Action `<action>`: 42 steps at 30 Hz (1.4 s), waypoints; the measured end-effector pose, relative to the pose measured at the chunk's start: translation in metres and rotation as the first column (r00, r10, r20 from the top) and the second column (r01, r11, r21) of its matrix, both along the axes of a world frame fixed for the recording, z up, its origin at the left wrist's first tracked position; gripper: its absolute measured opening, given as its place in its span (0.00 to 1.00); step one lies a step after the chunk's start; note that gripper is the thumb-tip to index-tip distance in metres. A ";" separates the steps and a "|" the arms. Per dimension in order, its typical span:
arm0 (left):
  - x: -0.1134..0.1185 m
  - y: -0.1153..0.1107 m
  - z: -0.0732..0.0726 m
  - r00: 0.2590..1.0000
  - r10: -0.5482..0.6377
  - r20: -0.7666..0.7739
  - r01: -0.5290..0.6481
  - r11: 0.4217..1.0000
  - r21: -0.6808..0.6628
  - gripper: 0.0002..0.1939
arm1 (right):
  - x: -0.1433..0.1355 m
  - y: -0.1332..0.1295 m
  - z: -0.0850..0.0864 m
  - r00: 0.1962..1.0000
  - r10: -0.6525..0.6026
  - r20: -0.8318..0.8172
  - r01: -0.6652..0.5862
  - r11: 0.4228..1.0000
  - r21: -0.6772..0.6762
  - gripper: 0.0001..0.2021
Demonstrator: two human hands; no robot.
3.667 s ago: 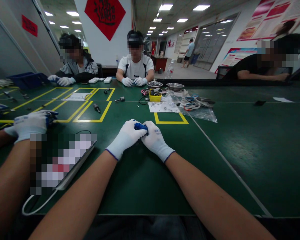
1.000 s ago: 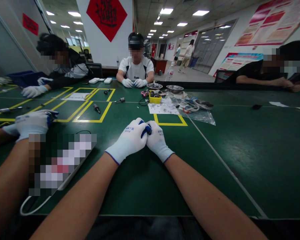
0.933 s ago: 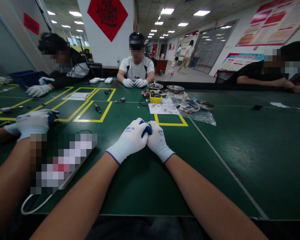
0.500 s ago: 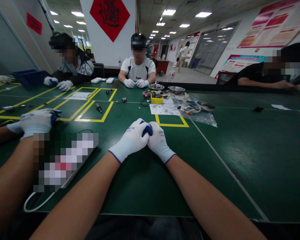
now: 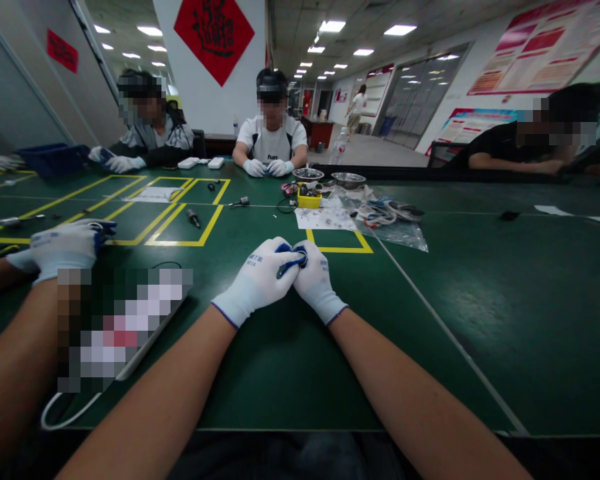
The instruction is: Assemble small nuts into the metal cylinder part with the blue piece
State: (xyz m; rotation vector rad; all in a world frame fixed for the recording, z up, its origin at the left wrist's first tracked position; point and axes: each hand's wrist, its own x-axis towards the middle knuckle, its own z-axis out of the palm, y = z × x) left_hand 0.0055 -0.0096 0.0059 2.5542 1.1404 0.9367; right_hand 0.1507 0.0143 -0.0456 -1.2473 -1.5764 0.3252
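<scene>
Both my hands wear white gloves with blue fingertips and meet above the green table (image 5: 405, 360). My left hand (image 5: 263, 273) is bent inward, its thumb and fingers closed on a small dark round part (image 5: 303, 257). Around the other side of that part curl the fingers of my right hand (image 5: 317, 280). Gloves cover most of the part, so what it is cannot be made out. Beyond my hands lies a white paper (image 5: 325, 219) with small bits on it, beside a yellow box (image 5: 309, 197).
At left are a co-worker's gloved hand (image 5: 65, 248) and a blurred white power strip (image 5: 135, 327) with a cable. Farther back are metal bowls (image 5: 349, 179), bagged cables (image 5: 390, 213), a dark tool (image 5: 193, 218) and a blue bin (image 5: 53, 159). People sit across the table.
My left thumb has come across toward my right fingers, and a round dark part now shows between my hands. The view has shifted slightly.
</scene>
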 end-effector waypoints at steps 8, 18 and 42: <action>0.000 0.001 0.002 0.999 0.011 -0.031 -0.011 1.000 0.007 0.11 | 0.000 -0.002 0.000 0.999 0.025 0.028 -0.025 1.000 -0.011 0.04; -0.001 0.003 0.006 0.996 0.037 -0.087 -0.044 0.995 -0.087 0.05 | -0.002 -0.004 -0.001 0.990 0.095 0.107 -0.095 0.995 -0.004 0.04; -0.002 0.001 0.006 0.992 0.047 -0.120 -0.051 0.998 -0.025 0.09 | -0.001 -0.002 -0.001 0.984 0.092 0.154 -0.089 0.996 -0.031 0.04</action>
